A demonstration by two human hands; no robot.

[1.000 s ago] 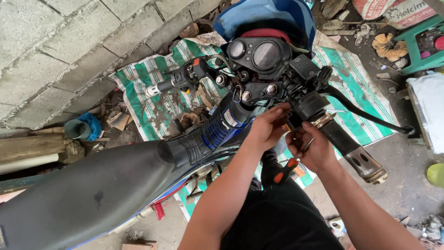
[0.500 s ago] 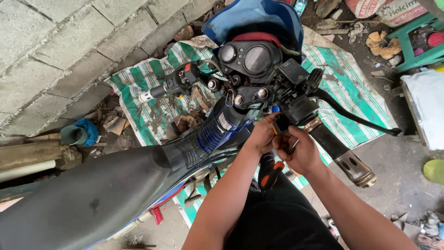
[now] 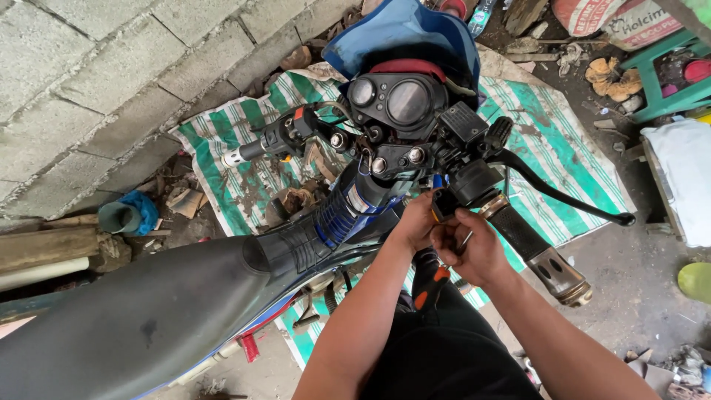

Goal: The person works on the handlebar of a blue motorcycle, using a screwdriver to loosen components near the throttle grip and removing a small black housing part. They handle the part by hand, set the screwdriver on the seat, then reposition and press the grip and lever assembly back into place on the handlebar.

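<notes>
Nearest the camera, both forearms reach up over the person's dark trousers (image 3: 437, 355) to the motorcycle's right handlebar. The left hand (image 3: 416, 222) is curled closed under the black switch housing (image 3: 470, 181), touching it; the right hand (image 3: 466, 248) is closed around a thin metal tool (image 3: 464, 240) just below that housing. The grip (image 3: 537, 252) and brake lever (image 3: 563, 194) jut right over open concrete floor (image 3: 629, 296). Beyond, the gauges (image 3: 396, 100) sit above a striped tarp (image 3: 244, 163), whose left edge meets a block wall (image 3: 96, 81).
</notes>
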